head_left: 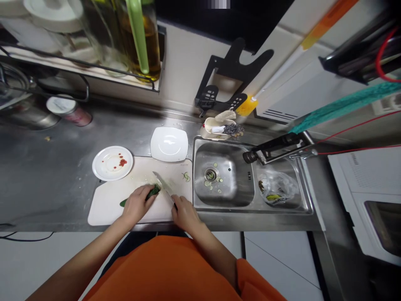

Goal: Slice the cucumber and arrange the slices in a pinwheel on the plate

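My left hand [137, 205] is closed over a dark green cucumber [153, 192] lying on the white cutting board [108, 205]. The cucumber's other end pokes out to the left beneath my palm. In my right hand [185, 213] is the handle of a knife [163, 183], its blade slanting up and left across the board, just right of the cucumber's cut end. A few thin cucumber slices [186, 177] lie by the board's right edge. Small wet bits are scattered near the blade.
A round plate with red scraps [108, 169] and a square white plate [169, 144] border the board's far side. To the right, a steel sink [225, 200] contains cucumber slices and a faucet [266, 154] reaches over it. A plastic bag [280, 188] lies in the second basin. An oil jug [147, 46] stands on the shelf.
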`<state>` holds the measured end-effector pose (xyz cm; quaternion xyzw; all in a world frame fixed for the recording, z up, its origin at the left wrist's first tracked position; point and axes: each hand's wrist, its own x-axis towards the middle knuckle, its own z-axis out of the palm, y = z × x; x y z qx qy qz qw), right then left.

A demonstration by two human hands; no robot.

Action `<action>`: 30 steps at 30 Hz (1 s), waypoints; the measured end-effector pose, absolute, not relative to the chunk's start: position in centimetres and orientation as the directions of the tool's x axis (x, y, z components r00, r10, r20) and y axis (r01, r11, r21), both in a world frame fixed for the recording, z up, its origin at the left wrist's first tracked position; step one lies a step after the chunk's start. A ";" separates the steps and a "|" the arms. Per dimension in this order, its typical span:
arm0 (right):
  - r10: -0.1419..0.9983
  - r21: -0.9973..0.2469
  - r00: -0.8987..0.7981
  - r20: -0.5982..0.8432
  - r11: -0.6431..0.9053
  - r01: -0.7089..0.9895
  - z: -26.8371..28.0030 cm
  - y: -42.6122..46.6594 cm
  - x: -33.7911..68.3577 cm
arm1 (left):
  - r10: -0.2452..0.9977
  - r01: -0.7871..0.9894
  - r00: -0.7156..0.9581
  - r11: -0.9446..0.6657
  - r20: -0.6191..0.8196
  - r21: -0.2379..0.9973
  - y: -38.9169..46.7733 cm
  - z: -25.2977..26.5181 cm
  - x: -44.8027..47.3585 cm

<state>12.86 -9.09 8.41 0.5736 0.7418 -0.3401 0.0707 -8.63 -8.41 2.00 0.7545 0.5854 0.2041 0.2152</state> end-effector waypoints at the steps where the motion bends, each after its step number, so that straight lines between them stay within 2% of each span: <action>1: 0.800 -0.410 -0.331 -0.501 0.117 0.905 8.4 -9.0 12.8 | 0.971 0.804 0.230 -0.223 0.057 0.551 -8.5 2.0 -8.5; 6: 0.761 -0.368 -0.362 -0.538 0.174 0.913 8.4 -8.0 12.4 | 0.977 0.849 0.195 -0.213 0.088 0.483 -9.1 1.8 -7.6; 13: 0.723 -0.378 -0.426 -0.544 0.241 0.894 7.9 -7.1 12.2 | 0.985 0.860 0.145 -0.171 0.090 0.482 -7.8 1.9 -7.7; 18: 0.733 -0.387 -0.407 -0.545 0.211 0.898 8.1 -7.1 11.8 | 0.978 0.809 0.199 -0.200 0.063 0.553 -7.4 2.2 -8.4; 30: 0.740 -0.367 -0.332 -0.585 0.123 0.922 8.9 -7.2 11.9 | 0.978 0.818 0.198 -0.203 0.067 0.538 -8.2 1.4 -8.1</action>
